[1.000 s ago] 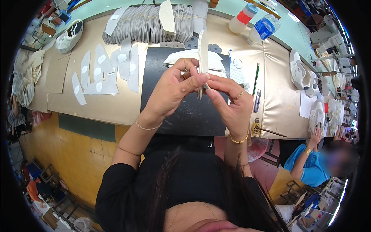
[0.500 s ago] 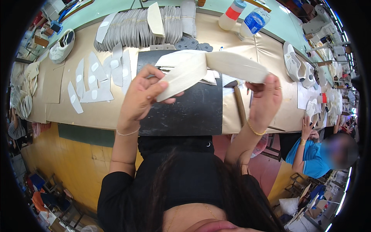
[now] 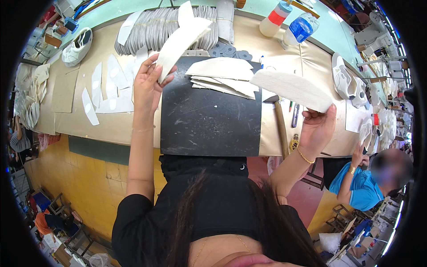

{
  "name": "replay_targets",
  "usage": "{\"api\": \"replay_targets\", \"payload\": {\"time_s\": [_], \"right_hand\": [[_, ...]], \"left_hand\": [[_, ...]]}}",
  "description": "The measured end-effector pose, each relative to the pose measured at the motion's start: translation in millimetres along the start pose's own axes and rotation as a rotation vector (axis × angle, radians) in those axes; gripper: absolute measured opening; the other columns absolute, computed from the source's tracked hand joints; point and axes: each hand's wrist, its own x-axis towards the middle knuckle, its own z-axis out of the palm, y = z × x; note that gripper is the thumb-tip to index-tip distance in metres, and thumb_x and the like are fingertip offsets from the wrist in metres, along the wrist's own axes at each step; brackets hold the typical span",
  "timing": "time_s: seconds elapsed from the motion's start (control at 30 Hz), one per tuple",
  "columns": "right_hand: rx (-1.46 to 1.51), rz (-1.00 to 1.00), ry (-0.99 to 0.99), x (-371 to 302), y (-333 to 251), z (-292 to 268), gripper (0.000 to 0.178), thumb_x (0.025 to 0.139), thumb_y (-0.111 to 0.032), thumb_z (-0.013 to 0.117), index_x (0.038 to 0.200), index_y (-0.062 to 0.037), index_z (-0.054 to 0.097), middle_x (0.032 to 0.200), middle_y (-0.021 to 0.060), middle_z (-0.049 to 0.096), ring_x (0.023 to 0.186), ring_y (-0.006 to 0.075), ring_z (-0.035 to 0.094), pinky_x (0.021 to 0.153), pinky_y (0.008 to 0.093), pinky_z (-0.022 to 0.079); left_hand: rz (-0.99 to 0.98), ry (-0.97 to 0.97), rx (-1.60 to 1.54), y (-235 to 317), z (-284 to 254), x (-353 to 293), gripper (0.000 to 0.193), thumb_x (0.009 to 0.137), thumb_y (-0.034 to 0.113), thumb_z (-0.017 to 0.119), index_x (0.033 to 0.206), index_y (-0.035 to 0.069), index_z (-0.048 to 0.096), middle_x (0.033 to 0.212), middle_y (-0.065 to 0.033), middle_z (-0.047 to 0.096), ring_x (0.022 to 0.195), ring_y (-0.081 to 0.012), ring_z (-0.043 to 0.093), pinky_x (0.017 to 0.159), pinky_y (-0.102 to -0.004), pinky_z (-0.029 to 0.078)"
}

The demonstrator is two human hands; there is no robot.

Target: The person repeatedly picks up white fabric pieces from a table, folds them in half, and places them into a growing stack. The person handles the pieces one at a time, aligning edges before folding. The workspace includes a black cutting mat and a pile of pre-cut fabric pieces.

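Between the thumb and fingers of my left hand (image 3: 150, 82) is one end of a curved cream fabric shoe piece (image 3: 178, 42), tilted up toward the back of the table. My right hand (image 3: 318, 129) pinches the outer end of a second cream fabric piece (image 3: 291, 89), whose other end reaches left toward the pile. The two held pieces are well apart. Between my hands, a loose pile of similar cream pieces (image 3: 220, 69) lies on the far part of a black board (image 3: 209, 120).
Bundled grey pieces (image 3: 155, 31) stand behind the board. Flat pale pieces with white patches (image 3: 106, 84) lie left. A hammer (image 3: 280, 122) is right of the board, bottles (image 3: 300, 29) behind, white shoes (image 3: 344, 80) farther right. A co-worker in blue (image 3: 356, 187) sits at the right.
The two cream pieces, which met or overlapped in the middle, have come apart. My left hand has moved up and left with its piece; my right hand has moved right and nearer me.
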Motion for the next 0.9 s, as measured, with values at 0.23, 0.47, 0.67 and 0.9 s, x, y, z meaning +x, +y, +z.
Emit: {"api": "replay_targets", "payload": {"time_s": [0.23,0.47,0.67,0.9], "right_hand": [[0.026,0.084,-0.164,-8.1,5.0,19.1,0.024,0.104,-0.024,0.046,0.109,-0.0018,0.054,0.087,0.0124,0.068,0.066,0.0198,0.069,0.055,0.0319,0.06],[-0.113,0.329,-0.369,-27.9,30.5,57.4,0.028,0.103,-0.026,0.051,0.108,-0.0004,0.059,0.08,0.0079,0.069,0.061,0.0144,0.067,0.053,0.026,0.056],[-0.328,-0.045,-0.362,-38.6,48.2,75.8,0.02,0.09,-0.011,0.071,0.104,-0.0017,0.06,0.095,0.0035,0.056,0.074,0.0078,0.056,0.062,0.0212,0.049],[-0.43,-0.015,-0.472,-40.0,59.9,62.3,0.032,0.075,-0.011,0.085,0.093,-0.0039,0.06,0.104,0.0029,0.048,0.078,0.0078,0.055,0.065,0.0217,0.048]], "left_hand": [[0.36,0.212,1.664,-44.1,-31.4,18.6,0.04,0.092,0.026,0.068,0.126,0.005,0.06,0.106,-0.0109,0.06,0.091,-0.0198,0.064,0.073,-0.0313,0.052],[-0.279,-0.593,0.068,1.9,76.1,-37.1,0.064,0.09,0.036,0.069,0.14,0.003,0.046,0.124,-0.0139,0.06,0.108,-0.0248,0.061,0.093,-0.0358,0.05],[-0.602,-0.659,0.115,24.6,109.1,-65.4,0.056,0.095,0.018,0.061,0.143,0.001,0.039,0.121,-0.0167,0.062,0.095,-0.0219,0.067,0.079,-0.0318,0.056],[-0.461,-0.597,0.146,13.6,101.9,-73.4,0.053,0.098,0.021,0.057,0.146,0.003,0.039,0.122,-0.0126,0.061,0.097,-0.0166,0.065,0.081,-0.0294,0.053]]}}
